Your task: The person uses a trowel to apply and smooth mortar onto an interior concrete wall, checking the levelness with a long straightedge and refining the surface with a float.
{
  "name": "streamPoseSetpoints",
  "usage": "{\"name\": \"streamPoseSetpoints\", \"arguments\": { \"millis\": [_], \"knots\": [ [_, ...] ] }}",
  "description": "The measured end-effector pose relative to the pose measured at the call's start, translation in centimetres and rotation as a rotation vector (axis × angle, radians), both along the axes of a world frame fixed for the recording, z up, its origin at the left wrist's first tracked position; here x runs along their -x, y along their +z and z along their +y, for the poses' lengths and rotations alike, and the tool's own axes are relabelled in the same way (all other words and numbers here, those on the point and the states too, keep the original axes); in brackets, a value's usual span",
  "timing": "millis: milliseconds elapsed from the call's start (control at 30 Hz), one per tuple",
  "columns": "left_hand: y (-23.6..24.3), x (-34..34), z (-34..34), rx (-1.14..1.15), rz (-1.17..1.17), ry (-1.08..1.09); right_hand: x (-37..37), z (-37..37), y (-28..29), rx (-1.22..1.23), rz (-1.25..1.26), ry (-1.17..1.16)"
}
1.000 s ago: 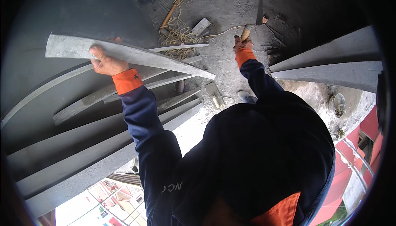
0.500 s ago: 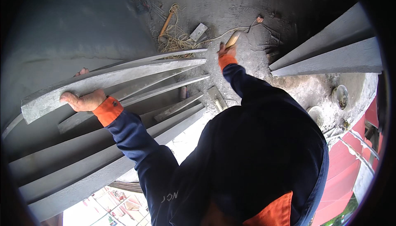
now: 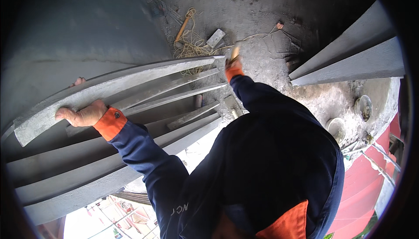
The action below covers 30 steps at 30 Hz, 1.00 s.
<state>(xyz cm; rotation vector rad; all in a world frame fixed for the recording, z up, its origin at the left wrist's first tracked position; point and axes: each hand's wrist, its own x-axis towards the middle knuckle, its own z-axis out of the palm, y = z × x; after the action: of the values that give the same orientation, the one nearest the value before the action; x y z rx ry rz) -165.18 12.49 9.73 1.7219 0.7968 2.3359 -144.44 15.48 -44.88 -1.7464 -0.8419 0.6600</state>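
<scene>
My left hand [image 3: 85, 113] is closed around a long grey board [image 3: 131, 78] near its left end, thumb on the near side and fingertips showing over the far edge. The board slants up to the right and covers part of the grey surface behind it. Just beyond its right end, my right hand [image 3: 233, 65] is closed on a pale wooden-looking tool [image 3: 236, 52]. Motion blurs this tool, so its kind is unclear. Whether it touches the board I cannot tell.
Stepped grey ledges [image 3: 78, 171] curve below the board. A tangled cord [image 3: 192, 47], an orange-brown stick [image 3: 181, 30] and a grey block [image 3: 215, 38] lie on the rough floor. Two round containers, one a bucket [image 3: 363, 108], stand right. Grey beams [image 3: 353, 66] jut in from the right.
My right hand has swung left with the tool, closer to the board's right end. The board has shifted slightly, its left end lower and further left, with my left hand still on it.
</scene>
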Motion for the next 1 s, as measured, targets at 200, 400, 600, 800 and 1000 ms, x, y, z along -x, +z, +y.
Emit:
{"name": "streamPoseSetpoints", "arguments": {
  "millis": [200, 400, 600, 800, 1000],
  "knots": [
    [-1.1, 1.5, 0.4, 0.011, 0.002, 0.158, -3.9, -1.9, 0.8, 0.218, -0.362, 0.391],
    [2.6, 6.6, -1.2, 0.034, 0.014, 0.049, -12.4, 1.9, 2.2, -0.152, -0.146, 0.115],
    [4.8, 4.0, -2.9, 0.044, -0.147, 0.089, -10.2, 1.8, 7.6, -0.079, 0.183, -0.233],
    [4.8, -3.3, -0.6, -0.047, -0.01, 0.165, -9.3, 4.4, -3.1, 0.099, -0.211, 0.119],
    [4.0, 6.0, -3.0, -0.018, -0.11, 0.119, -14.4, 4.1, 4.8, -0.149, 0.195, -0.124]
  ]
}}
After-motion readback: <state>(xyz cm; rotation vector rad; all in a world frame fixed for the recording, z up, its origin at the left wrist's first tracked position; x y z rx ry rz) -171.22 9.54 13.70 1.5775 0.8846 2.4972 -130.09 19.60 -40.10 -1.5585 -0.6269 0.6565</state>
